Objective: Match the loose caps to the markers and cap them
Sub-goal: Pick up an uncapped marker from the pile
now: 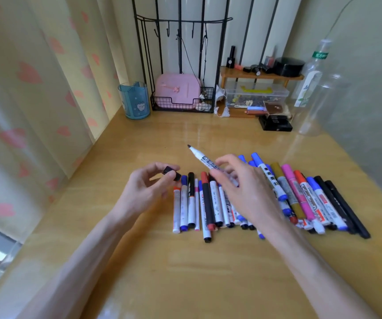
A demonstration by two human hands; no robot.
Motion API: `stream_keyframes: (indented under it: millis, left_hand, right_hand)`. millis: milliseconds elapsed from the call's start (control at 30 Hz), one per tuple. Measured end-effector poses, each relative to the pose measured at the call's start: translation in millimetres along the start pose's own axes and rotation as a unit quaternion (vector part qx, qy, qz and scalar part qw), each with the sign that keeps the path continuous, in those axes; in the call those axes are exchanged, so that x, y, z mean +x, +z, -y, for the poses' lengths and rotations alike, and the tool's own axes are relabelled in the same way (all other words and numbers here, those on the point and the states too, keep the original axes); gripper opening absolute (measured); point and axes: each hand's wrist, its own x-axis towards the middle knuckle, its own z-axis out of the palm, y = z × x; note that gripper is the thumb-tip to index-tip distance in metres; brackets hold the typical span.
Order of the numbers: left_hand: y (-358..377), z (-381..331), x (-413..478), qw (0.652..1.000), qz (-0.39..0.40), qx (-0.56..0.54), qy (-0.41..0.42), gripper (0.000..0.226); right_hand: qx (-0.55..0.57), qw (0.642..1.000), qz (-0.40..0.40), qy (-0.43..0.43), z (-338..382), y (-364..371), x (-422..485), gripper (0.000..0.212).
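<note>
At the far left a heart-patterned curtain (31,88) hangs beside the tabletop (185,272), and a blue cup (134,101) stands toward the back. The left forearm reaches in from the lower left, wrist bent slightly. The left hand (147,187) is raised just over the left end of the marker row, palm turned inward. Its fingers (159,166) curl and pinch a small black cap (172,173) at their tips.

Just right of the cap, an uncapped marker (201,157) slants up and to the left, with its dark tip in the air, clear of the cap. The right hand (245,189) holds it by the lower barrel, pinched between thumb and curled fingers (229,157), back of the hand up. That forearm comes in from the lower right.

Below both hands a row of markers (300,194) lies side by side, stretching off to the right. A clear bottle (312,86) stands at the back right.
</note>
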Motion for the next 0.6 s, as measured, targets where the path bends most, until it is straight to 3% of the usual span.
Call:
stream_keyframes:
  millis: [133, 367, 600]
  left_hand:
    - [22, -12, -1, 0.999, 0.043, -0.019, 0.017, 0.025]
    - [38, 5, -5, 0.982, 0.044, 0.152, 0.099, 0.028]
    - [34, 15, -7, 0.986, 0.033, 0.104, 0.128, 0.023]
  right_hand:
    - [0.021, 0.997, -0.060, -0.035, -38, -32, -12, 0.031]
    - [0.012, 0.990, -0.130, -0.058, -71, -36, -31, 0.031]
    - [-0.016, 0.987, -0.135, -0.083, -73, -30, -31, 0.029]
